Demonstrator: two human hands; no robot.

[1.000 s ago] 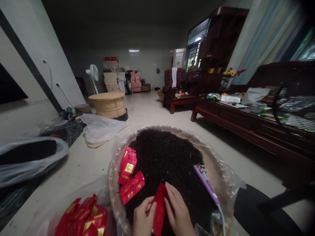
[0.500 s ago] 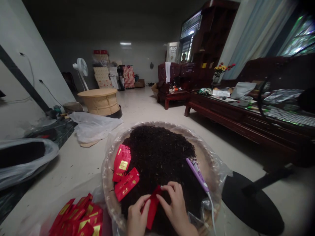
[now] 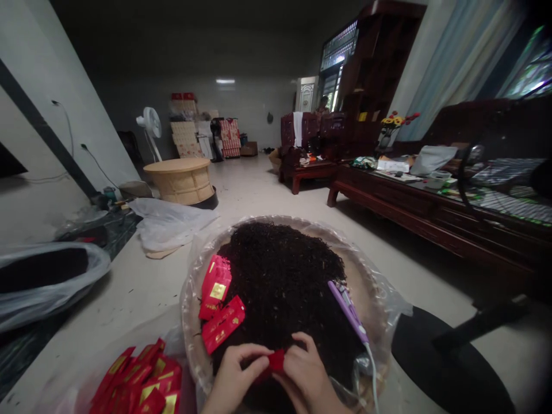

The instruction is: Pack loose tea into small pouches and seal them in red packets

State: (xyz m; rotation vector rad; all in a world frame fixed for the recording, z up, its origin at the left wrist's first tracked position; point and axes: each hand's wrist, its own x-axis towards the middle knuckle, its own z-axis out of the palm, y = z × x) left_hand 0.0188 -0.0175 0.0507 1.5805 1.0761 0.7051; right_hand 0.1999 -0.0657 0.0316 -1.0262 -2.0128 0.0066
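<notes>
Between my two hands is a small red packet (image 3: 276,361), mostly hidden by the fingers. My left hand (image 3: 239,371) pinches its left side with thumb and forefinger. On the other side my right hand (image 3: 304,368) grips it with bent fingers. Both hands are over the near part of a heap of dark dried tea leaves (image 3: 284,276) in a round, plastic-lined basket (image 3: 366,259). Red packets with gold print (image 3: 217,282) lie on the basket's left side. A purple hand-held sealer (image 3: 348,310) with a white cord rests on the right.
A bag of several red packets (image 3: 142,379) stands at the lower left, outside the basket. Farther left is a plastic-lined container (image 3: 97,267) of dark material. A black round stand base (image 3: 448,362) is at the right, below a long wooden table (image 3: 414,224).
The red packet, upright and largely visible before, is now mostly covered by my fingers. My left hand has turned flatter, and my right fingers have curled round the packet. The view has shifted slightly.
</notes>
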